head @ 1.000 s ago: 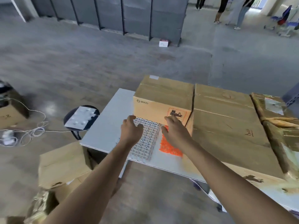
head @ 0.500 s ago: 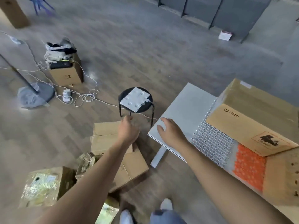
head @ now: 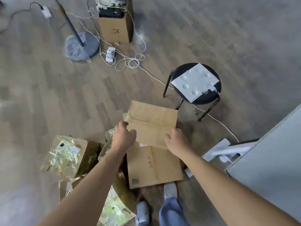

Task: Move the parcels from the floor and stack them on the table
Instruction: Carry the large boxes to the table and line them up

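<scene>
While both bare arms reach forward and down, the person's white shoes [head: 170, 190] and blue jeans [head: 171, 212] show nearest, below the hands. Under the left forearm lies a crumpled parcel wrapped in shiny yellowish tape [head: 114, 209]. To the left of that arm sits a brown box parcel covered in the same glossy tape [head: 65, 155].

Between the two wrists, a large flat brown cardboard parcel [head: 154, 167] lies on the grey wood-plank floor [head: 48, 95]. The left hand [head: 124, 137] has its fingers curled round the near left corner of a smaller brown cardboard parcel [head: 151, 123], with the thumb on its top face. The right hand [head: 176, 141] lies against the near right corner with its fingers loosely bent; whether it actually holds the parcel cannot be told. The smaller parcel sits over the far end of the large flat one, down at floor level and off the table.

To the right of the right hand, a corner of the pale grey rectangular table [head: 268, 152] enters the view. Beyond that hand stands a round black stool with thin metal legs [head: 208, 99], carrying a white dimpled sheet [head: 193, 82]. Farther off, beyond the left hand, white cables [head: 130, 61] loop across the floor beside a grey round lamp base [head: 91, 44]. Just past them is a tall open brown cardboard box [head: 115, 28] stuffed with dark and pale items.
</scene>
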Action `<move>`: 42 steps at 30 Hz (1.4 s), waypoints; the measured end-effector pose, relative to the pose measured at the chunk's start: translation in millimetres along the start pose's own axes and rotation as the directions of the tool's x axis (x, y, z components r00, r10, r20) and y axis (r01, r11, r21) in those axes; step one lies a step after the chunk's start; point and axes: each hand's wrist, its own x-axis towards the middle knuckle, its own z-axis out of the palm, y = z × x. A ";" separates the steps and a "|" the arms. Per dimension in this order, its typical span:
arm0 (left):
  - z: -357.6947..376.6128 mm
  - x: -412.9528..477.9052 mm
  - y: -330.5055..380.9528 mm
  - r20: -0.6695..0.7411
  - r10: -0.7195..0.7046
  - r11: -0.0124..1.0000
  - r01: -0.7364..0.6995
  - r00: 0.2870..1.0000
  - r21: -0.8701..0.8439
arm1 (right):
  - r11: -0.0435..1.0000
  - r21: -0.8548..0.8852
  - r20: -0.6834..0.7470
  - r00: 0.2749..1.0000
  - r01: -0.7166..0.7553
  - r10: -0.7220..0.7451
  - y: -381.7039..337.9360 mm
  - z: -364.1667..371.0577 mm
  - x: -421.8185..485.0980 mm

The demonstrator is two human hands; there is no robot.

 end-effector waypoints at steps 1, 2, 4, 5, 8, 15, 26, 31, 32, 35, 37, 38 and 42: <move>13.2 25.6 -10.9 0.000 -0.005 1.000 0.005 1.000 0.011 | 1.000 -0.010 -0.021 0.999 -0.027 0.027 8.7 15.9 26.4; 26.6 51.4 -22.8 0.001 -0.011 1.000 0.011 1.000 0.026 | 0.998 -0.010 -0.050 0.997 -0.058 0.058 18.5 32.0 52.1; 51.9 100.4 -50.3 -0.005 -0.021 0.998 0.022 1.000 0.058 | 0.993 0.018 -0.113 0.987 -0.114 0.116 39.5 64.3 99.5; 63.8 122.4 -65.5 -0.007 -0.028 0.996 0.028 1.000 0.079 | 0.989 0.040 -0.140 0.979 -0.144 0.149 51.3 80.7 120.5; 90.1 170.4 -106.7 0.016 -0.077 0.988 0.074 0.997 0.136 | 0.959 0.143 -0.188 0.944 -0.245 0.269 81.1 122.2 164.4; 114.4 210.0 -148.2 0.115 -0.128 0.961 0.152 0.985 -0.232 | 0.865 0.378 -0.201 0.883 -0.330 0.425 118.0 142.0 210.5; -68.7 44.4 -96.2 -0.094 -0.217 0.887 0.156 0.972 -0.434 | 0.895 0.422 -0.288 0.915 -0.143 0.282 -26.6 35.0 53.4; -174.7 -50.9 -34.8 -0.188 -0.118 0.868 0.009 0.975 -0.497 | 0.871 0.489 -0.434 0.880 0.052 0.191 -96.8 -61.5 -57.6; -189.1 -68.7 -18.8 -0.218 -0.080 0.863 -0.042 0.973 -0.503 | 0.871 0.485 -0.458 0.871 0.077 0.178 -105.2 -83.4 -78.8; -217.7 -117.2 32.5 -0.282 0.044 0.839 -0.188 0.958 -0.510 | 0.905 0.400 -0.538 0.836 0.143 0.105 -115.1 -148.3 -137.7; -224.2 -143.9 67.2 -0.284 0.136 0.815 -0.270 0.949 -0.513 | 0.914 0.375 -0.594 0.797 0.152 0.111 -109.9 -187.9 -177.4; -224.4 -156.2 84.3 -0.261 0.184 0.806 -0.297 0.948 -0.512 | 0.914 0.379 -0.615 0.778 0.143 0.133 -103.2 -205.0 -196.4; -206.6 -202.8 149.0 -0.119 0.373 0.788 -0.382 0.920 -0.484 | 0.915 0.396 -0.692 0.682 0.081 0.239 -50.4 -250.4 -268.9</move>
